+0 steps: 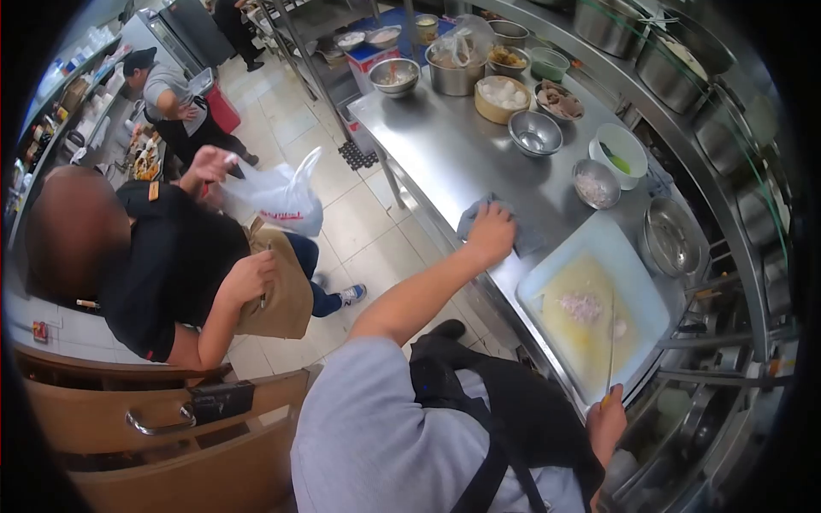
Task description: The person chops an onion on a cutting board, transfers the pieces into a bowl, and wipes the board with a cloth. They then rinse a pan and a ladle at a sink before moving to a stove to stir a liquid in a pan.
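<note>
My left hand [493, 232] rests on a grey cloth [518, 235] on the steel table, its fingers curled over the cloth. At the lower right, my right hand [606, 415] holds a knife [611, 350] by its yellowish handle. The blade lies across a pale cutting board [637, 282] with a yellow-stained middle. A small heap of chopped pinkish pieces [581, 307] sits on the board, left of the blade. Above the board stands a metal bowl of similar chopped pieces [596, 185], beside a white bowl [622, 156] with something green inside.
Several bowls and a pot [455, 75] stand along the back of the steel table [428, 145]. Shelves of metal pots [680, 73] curve along the right. A person [171, 256] with a plastic bag [278, 192] stands left; another person [175, 103] is farther back.
</note>
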Available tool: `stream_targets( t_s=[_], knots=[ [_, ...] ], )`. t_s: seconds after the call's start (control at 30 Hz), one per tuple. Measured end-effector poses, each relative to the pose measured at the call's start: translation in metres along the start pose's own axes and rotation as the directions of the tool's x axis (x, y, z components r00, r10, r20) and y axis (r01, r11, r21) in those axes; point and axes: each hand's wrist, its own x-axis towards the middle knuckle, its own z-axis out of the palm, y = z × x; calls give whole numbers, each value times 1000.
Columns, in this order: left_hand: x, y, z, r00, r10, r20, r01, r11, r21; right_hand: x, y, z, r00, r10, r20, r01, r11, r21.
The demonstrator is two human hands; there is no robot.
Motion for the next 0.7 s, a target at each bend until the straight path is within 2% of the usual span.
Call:
stream_targets(
  t_s=[0.07, 0.13, 0.17, 0.23, 0.27, 0.33, 0.37, 0.5, 0.57, 0.6, 0.7],
  knots=[
    [33, 22, -27, 992, 59, 109, -57, 998, -20, 0, -7, -3, 1000, 31, 4, -31, 999, -8],
    [68, 42, -3, 991, 132, -15, -133, 979, -154, 0, -14, -2, 999, 54, 5, -54, 999, -10],
    [86, 53, 5, 989, 144, -16, -145, 975, -172, -2, -17, -1, 997, 73, 1, -73, 997, -19],
    [122, 71, 13, 987, 130, 91, -97, 950, -298, -4, -25, -3, 997, 74, -36, -72, 997, 39],
    [135, 75, 17, 984, 152, 88, -117, 942, -316, -6, -31, -7, 994, 100, -45, -98, 995, 34],
    [155, 79, 39, 978, 99, 185, -36, 948, -317, -9, -45, -13, 991, 134, -7, -134, 991, 14],
    [161, 77, 57, 986, 121, 112, -83, 952, -294, -11, -48, -13, 991, 133, -27, -132, 991, 37],
    [165, 68, 66, 980, 181, 79, -147, 937, -317, -9, -59, -9, 981, 190, -40, -187, 981, 60],
    [153, 68, 61, 982, 170, 86, -137, 943, -303, -6, -56, -8, 989, 114, -92, -107, 991, 77],
    [145, 67, 60, 978, 188, 87, -152, 938, -311, -4, -59, -11, 987, 133, -95, -126, 989, 79],
    [109, 51, 52, 956, 244, 165, -189, 937, -292, 12, -74, -28, 986, 143, -90, -137, 988, 65]
  ],
)
